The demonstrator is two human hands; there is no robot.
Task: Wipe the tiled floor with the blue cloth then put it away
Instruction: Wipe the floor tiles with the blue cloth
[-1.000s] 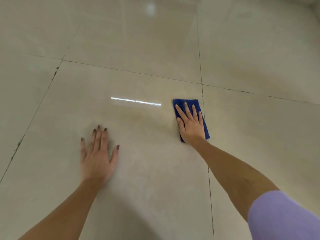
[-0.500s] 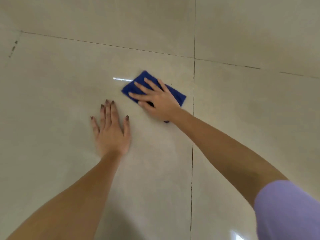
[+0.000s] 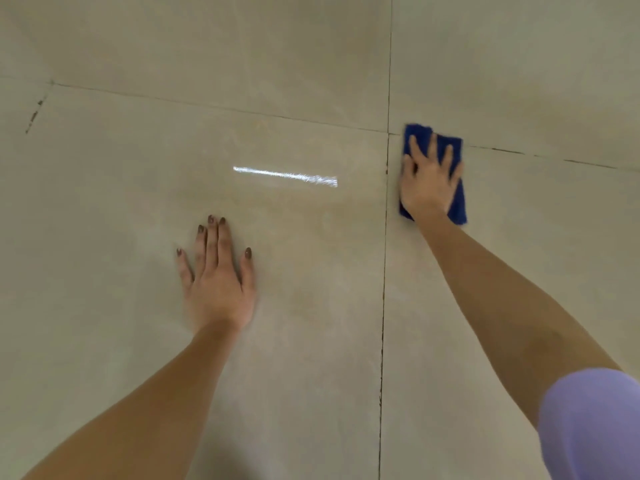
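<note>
A folded blue cloth (image 3: 458,199) lies flat on the beige tiled floor (image 3: 138,168), just right of the vertical grout line and below the crossing of two joints. My right hand (image 3: 427,183) presses down on the cloth with spread fingers and covers most of it. My left hand (image 3: 216,282) rests palm down on the tile to the left, fingers apart, holding nothing.
Dark grout lines (image 3: 382,306) split the glossy floor into large tiles. A bright strip of reflected light (image 3: 285,175) lies between the two hands. A lilac sleeve (image 3: 595,424) shows at the lower right.
My right hand has slid the cloth to the right, from beside the left hand across the vertical grout line onto the neighbouring tile. The left hand has stayed planted.
</note>
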